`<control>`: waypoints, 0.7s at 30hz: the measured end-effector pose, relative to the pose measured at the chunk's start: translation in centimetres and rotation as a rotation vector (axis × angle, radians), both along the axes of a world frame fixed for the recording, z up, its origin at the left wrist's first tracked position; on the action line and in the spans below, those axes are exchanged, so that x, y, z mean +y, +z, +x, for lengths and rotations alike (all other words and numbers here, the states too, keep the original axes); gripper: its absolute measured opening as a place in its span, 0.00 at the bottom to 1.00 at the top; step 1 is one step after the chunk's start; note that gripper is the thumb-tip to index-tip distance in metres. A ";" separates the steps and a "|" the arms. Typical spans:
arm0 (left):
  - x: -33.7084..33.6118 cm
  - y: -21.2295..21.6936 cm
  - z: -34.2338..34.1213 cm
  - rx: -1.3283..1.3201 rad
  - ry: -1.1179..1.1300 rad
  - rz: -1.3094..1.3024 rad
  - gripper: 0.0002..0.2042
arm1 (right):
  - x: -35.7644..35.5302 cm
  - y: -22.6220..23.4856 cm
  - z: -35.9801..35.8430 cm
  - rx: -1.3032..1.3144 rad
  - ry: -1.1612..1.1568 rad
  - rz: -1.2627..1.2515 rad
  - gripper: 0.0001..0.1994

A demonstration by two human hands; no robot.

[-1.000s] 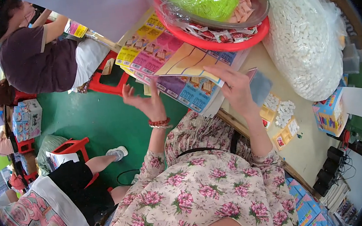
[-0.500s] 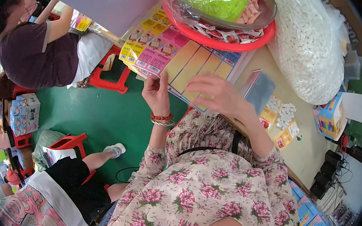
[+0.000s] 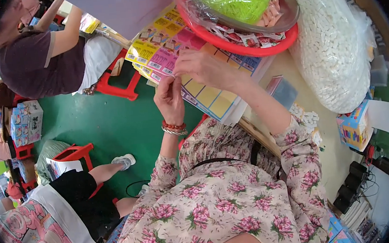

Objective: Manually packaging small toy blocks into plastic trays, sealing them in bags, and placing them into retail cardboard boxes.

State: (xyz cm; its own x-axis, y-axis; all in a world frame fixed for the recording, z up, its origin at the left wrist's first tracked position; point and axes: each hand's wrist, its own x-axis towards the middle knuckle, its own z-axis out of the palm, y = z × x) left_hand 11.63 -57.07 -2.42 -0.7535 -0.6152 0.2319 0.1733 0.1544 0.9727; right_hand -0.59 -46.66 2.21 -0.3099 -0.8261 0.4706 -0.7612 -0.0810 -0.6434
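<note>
Both hands, left hand (image 3: 170, 98) & right hand (image 3: 201, 67), pinch fingers shut on sth tiny over the colourful card sheet (image 3: 183, 57) by the red tray (image 3: 243, 49), prob mid-placing, next needs careful aim imo.

A stack of printed sheets (image 3: 182, 47), gridded in yellow, pink, blue and orange panels, lies on the table edge under the red tray. A large clear bag of small white pieces (image 3: 332, 47) stands at the right, with a colourful small box (image 3: 354, 127) below it. Stacked printed cartons (image 3: 26, 121) sit on the floor at far left.
</note>
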 end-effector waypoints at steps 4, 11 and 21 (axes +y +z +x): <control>-0.4 -0.4 -0.5 0.042 -0.012 -0.031 0.02 | -0.3 0.7 -0.3 -0.040 0.003 0.035 0.06; -0.8 0.0 -0.5 0.008 -0.017 -0.156 0.03 | -0.4 1.3 0.2 0.185 -0.033 0.170 0.07; -0.6 -0.7 0.3 -0.035 -0.008 -0.027 0.03 | -0.1 0.3 0.7 0.030 -0.042 0.090 0.04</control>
